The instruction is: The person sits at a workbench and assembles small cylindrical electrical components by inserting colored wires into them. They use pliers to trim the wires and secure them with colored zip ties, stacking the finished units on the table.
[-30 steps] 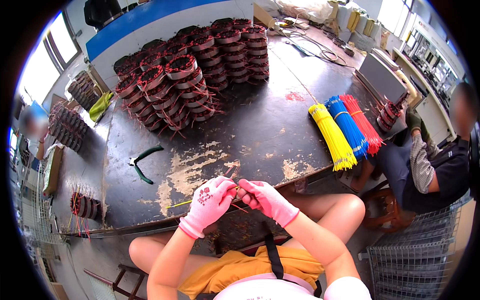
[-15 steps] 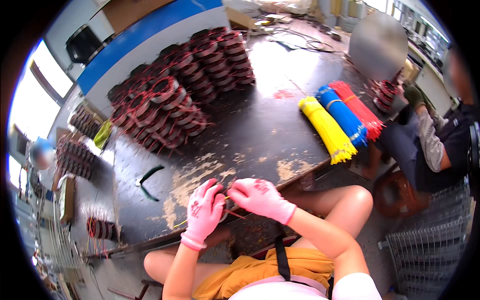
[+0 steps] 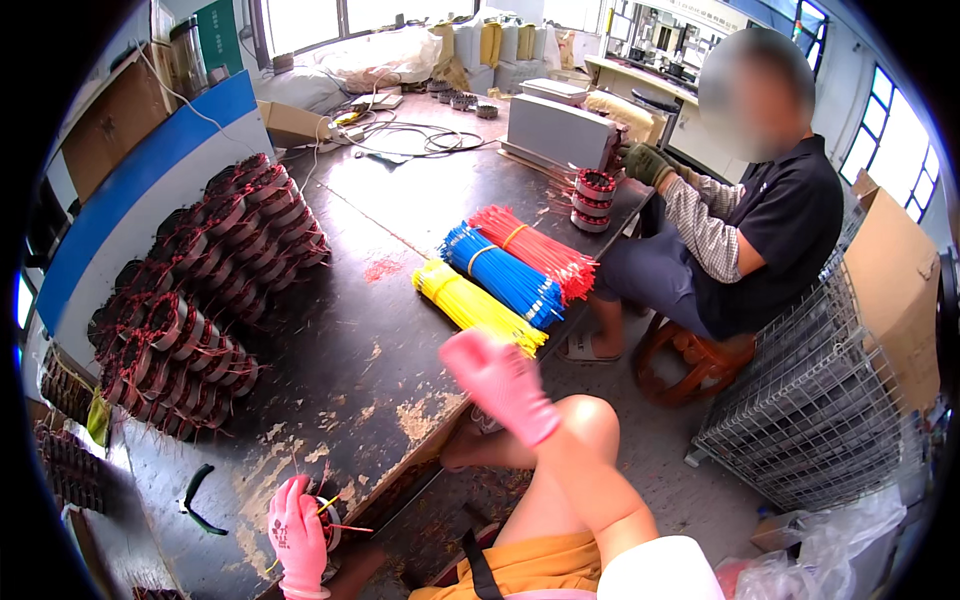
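Note:
My left hand (image 3: 298, 535), in a pink glove, is closed at the side of a wire-wound motor stator (image 3: 329, 512) at the table's near edge. A yellow wire and a reddish wire stick out of the stator, which the hand partly hides. My right hand (image 3: 500, 385), also pink-gloved, is stretched out over the table edge by the near end of a yellow wire bundle (image 3: 478, 305). Motion smears its fingers, so their grip is unclear. A blue wire bundle (image 3: 500, 275) and a red wire bundle (image 3: 532, 250) lie alongside the yellow one, each banded.
Stacked stators (image 3: 180, 330) stand at the left before a blue-and-white panel. Dark-handled cutters (image 3: 197, 502) lie on the worn table (image 3: 350, 300). A co-worker (image 3: 740, 220) sits at the right, gloved hands near another stator (image 3: 593, 200). A wire-mesh cage (image 3: 800, 400) stands behind the stool.
My right hand has left the stator and swung over toward the yellow bundle. My left hand stays with the stator. The view has turned to the right.

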Demonstrator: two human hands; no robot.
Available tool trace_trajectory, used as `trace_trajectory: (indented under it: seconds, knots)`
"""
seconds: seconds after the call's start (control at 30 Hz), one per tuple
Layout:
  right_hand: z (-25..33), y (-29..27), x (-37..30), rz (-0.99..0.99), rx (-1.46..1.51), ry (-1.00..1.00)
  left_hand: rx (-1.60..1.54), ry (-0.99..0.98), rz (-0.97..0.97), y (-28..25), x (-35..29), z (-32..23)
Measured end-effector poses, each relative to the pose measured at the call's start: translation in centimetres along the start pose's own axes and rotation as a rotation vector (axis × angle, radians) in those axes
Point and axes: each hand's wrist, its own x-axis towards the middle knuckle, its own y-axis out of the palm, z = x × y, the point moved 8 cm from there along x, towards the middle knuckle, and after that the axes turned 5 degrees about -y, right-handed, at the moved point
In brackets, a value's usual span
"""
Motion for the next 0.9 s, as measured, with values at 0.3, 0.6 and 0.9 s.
trace_trajectory:
  seconds: [0.3,0.6,0.9]
  knots:
    - [-17.2,-10.7,1.3,0.163,0.026,0.604,-0.022,0.035,0.060,0.3,0.9,-0.7]
    - [-3.1,-10.3,-0.8,0.015,0.296,0.360,-0.043,0.054,-0.084,-1.9,0.7,-0.4]
    - [16.9,7.5,-7.5,0.731,0.447,-0.474,0.177,0.639,-0.371,-9.3,-0.4,-11.9]
